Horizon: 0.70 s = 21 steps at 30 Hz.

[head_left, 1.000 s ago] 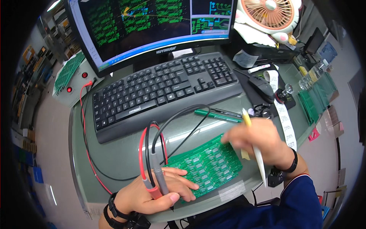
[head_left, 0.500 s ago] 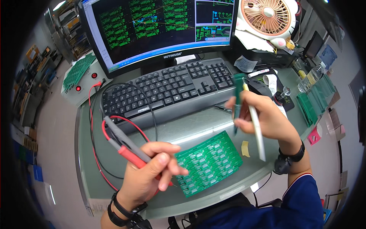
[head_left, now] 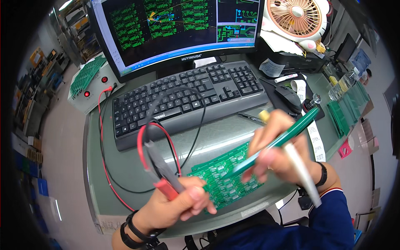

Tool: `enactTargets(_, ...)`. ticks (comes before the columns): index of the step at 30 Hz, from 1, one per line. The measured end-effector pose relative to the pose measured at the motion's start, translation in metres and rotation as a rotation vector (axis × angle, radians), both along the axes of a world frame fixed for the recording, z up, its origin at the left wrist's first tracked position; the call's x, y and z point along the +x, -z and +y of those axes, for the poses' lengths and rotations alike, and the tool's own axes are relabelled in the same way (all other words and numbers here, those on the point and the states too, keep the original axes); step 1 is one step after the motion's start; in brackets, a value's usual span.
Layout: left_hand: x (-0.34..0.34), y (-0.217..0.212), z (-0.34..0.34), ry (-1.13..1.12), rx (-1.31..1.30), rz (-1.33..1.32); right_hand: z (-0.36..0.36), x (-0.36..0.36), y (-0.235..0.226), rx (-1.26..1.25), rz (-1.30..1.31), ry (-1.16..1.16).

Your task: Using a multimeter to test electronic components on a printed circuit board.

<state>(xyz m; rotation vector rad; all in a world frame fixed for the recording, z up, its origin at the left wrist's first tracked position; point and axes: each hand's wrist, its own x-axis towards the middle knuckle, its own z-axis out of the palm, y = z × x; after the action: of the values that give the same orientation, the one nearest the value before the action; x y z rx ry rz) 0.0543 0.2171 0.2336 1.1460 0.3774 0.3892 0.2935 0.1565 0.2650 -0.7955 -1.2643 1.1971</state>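
Observation:
A green printed circuit board panel [head_left: 225,183] lies on the glass-topped desk [head_left: 125,171] in front of me. At its left edge, my left hand [head_left: 183,202] is closed around a pair of test probes, one red [head_left: 167,189] and one grey [head_left: 160,162]. The probe tips are hard to make out. My right hand [head_left: 273,156] is above the board's right part, gripping a green pen [head_left: 293,128] that slants down left toward the board. A white pen-like stick [head_left: 302,173] with a yellowish end also sits in that hand, blurred. Whether the green pen touches the board I cannot tell.
A black keyboard [head_left: 187,102] stands before the monitor [head_left: 166,29]. Red and black leads run to a white box [head_left: 93,98] at left. Mouse [head_left: 287,99], paper strip [head_left: 315,141], plastic bottle [head_left: 343,83], fan [head_left: 296,16] and more green boards [head_left: 338,118] are at right.
My right hand has come down and nearer, over the board; its green pen has swung from upright to slanting. My left hand has moved slightly right and down with the probes.

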Motion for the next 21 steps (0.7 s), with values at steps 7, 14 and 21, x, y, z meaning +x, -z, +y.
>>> enactTargets(7, 0.011, 0.01, 0.007, -0.185, -0.146, -0.001, -0.015, 0.014, 0.052, -0.092, -0.327, -0.051)
enactTargets(14, 0.01, 0.014, 0.009, -0.152, -0.124, -0.003, -0.013, 0.012, 0.058, 0.058, -0.499, -0.025)
enactTargets(21, 0.011, 0.013, 0.008, -0.16, -0.127, 0.015, -0.014, 0.012, 0.062, 0.104, -0.58, 0.035)
